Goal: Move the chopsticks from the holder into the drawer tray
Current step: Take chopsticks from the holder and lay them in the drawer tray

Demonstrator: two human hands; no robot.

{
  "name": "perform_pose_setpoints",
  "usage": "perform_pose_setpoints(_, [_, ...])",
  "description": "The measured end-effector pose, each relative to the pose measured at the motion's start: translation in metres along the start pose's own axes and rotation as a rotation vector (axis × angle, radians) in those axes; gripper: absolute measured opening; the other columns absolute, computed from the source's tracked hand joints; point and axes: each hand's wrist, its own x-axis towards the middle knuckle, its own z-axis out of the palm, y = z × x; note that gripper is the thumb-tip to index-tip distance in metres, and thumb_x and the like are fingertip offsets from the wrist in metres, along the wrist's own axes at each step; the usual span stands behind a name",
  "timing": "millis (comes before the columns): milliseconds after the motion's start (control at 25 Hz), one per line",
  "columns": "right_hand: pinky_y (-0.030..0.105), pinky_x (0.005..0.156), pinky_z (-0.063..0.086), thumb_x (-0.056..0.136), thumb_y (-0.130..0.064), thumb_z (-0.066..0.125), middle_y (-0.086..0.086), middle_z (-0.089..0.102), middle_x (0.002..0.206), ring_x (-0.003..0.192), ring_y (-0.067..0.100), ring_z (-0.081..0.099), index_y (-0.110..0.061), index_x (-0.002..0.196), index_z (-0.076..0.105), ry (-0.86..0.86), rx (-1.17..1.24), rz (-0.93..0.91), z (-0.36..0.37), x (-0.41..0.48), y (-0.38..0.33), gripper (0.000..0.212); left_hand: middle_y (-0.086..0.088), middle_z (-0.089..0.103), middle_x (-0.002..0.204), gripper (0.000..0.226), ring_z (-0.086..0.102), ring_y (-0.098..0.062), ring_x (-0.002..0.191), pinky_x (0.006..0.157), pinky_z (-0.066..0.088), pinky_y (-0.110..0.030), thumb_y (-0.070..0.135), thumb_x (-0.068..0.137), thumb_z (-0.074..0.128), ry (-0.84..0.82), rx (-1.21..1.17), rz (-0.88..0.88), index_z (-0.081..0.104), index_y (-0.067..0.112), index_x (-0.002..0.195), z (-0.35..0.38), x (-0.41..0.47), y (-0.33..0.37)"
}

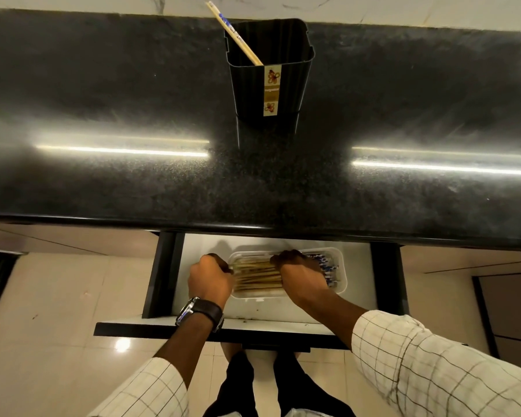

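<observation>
Two hands on record, says the clerk. Where is each?

Inspector: Both are down in the open drawer (358, 266), at the clear tray (341, 285). The left hand (211, 281), with a wristwatch (199, 312) behind it, sits at the tray's left end. Its fingers are curled against the tips of the bundle of chopsticks (257, 276). Whether it pinches those tips or the tray rim, I cannot tell, as that end is blurred.

Clerk: And the right hand?

Inspector: The right hand (301, 276) lies over the bundle, knuckles up, fingers curled down round the sticks and gripping them.

Clerk: Position of the bundle?

Inspector: It is inside the tray, lying lengthwise left to right. Plain wooden ends point left and blue-patterned ends point right. The tray rests on the drawer floor, just below the counter edge.

Clerk: The holder?

Inspector: The black ribbed holder (271, 85) stands upright on the dark countertop (118, 94), well apart from the drawer and near the back wall. What look like two chopsticks (234, 34) stand in it, tight together, leaning left over its rim. A printed label runs down its front face.

Clerk: Anything further?

Inspector: Checked sleeves cover both forearms, and pale floor tiles show below the drawer.
</observation>
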Motion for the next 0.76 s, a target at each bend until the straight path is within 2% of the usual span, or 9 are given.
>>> perform_pose_setpoints(80, [0.043, 0.101, 0.051, 0.09, -0.021, 0.066, 0.005, 0.069, 0.122, 0.111, 0.027, 0.066, -0.026, 0.129, 0.062, 0.018, -0.008, -0.01, 0.003, -0.003, 0.003, 0.039, 0.005, 0.061, 0.07, 0.014, 0.067, -0.024, 0.073, 0.059, 0.047, -0.027, 0.015, 0.082, 0.077, 0.01, 0.033, 0.079, 0.064, 0.021, 0.08, 0.001, 0.0, -0.003])
perform_pose_setpoints(200, [0.043, 0.104, 0.049, 0.094, -0.023, 0.06, 0.005, 0.064, 0.13, 0.118, 0.027, 0.061, -0.024, 0.128, 0.063, -0.038, -0.012, -0.003, 0.006, -0.006, 0.005, 0.035, 0.004, 0.06, 0.075, 0.025, 0.063, -0.021, 0.069, 0.057, 0.048, -0.028, 0.023, 0.081, 0.078, -0.01, 0.113, 0.157, 0.054, 0.023, 0.088, 0.007, 0.0, -0.006])
perform_pose_setpoints(320, [0.046, 0.104, 0.048, 0.095, -0.025, 0.061, 0.006, 0.056, 0.138, 0.124, 0.029, 0.056, -0.022, 0.129, 0.062, -0.05, -0.083, -0.02, 0.011, -0.009, 0.007, 0.034, 0.002, 0.065, 0.081, 0.017, 0.066, -0.021, 0.071, 0.059, 0.054, -0.03, 0.024, 0.084, 0.072, -0.041, 0.205, 0.231, 0.058, 0.023, 0.092, 0.01, 0.001, -0.003])
perform_pose_setpoints(440, [0.046, 0.102, 0.05, 0.092, -0.023, 0.067, 0.009, 0.059, 0.132, 0.12, 0.03, 0.059, -0.018, 0.131, 0.059, -0.006, -0.075, 0.028, 0.006, -0.01, 0.01, 0.041, 0.0, 0.067, 0.082, 0.012, 0.066, -0.023, 0.072, 0.061, 0.056, -0.031, 0.03, 0.085, 0.07, -0.082, 0.216, 0.172, 0.061, 0.023, 0.088, 0.001, 0.003, 0.002])
perform_pose_setpoints(560, [0.037, 0.084, 0.06, 0.097, -0.033, 0.06, 0.003, 0.072, 0.108, 0.094, 0.02, 0.071, -0.019, 0.117, 0.064, 0.186, 0.046, -0.03, -0.014, -0.018, 0.005, 0.025, -0.001, 0.069, 0.085, 0.02, 0.068, -0.024, 0.078, 0.069, 0.058, -0.034, 0.042, 0.085, 0.071, -0.26, 0.222, 0.138, 0.063, 0.023, 0.085, -0.019, 0.004, 0.011])
perform_pose_setpoints(680, [0.029, 0.057, 0.059, 0.098, -0.036, 0.053, -0.002, 0.075, 0.081, 0.065, 0.012, 0.071, -0.018, 0.096, 0.072, 0.504, 0.175, -0.114, -0.036, -0.032, -0.009, 0.026, -0.003, 0.072, 0.088, 0.022, 0.069, -0.023, 0.085, 0.075, 0.057, -0.035, 0.041, 0.088, 0.069, -0.547, 0.237, 0.284, 0.068, 0.021, 0.079, -0.047, 0.0, 0.031])
perform_pose_setpoints(760, [0.023, 0.052, 0.056, 0.096, -0.034, 0.06, -0.005, 0.075, 0.076, 0.06, 0.007, 0.068, -0.019, 0.096, 0.074, 0.668, 0.227, -0.194, -0.051, -0.038, -0.018, 0.02, -0.002, 0.071, 0.085, 0.023, 0.07, -0.026, 0.087, 0.078, 0.056, -0.038, 0.037, 0.09, 0.064, -0.716, 0.211, 0.413, 0.068, 0.021, 0.075, -0.067, -0.007, 0.051])
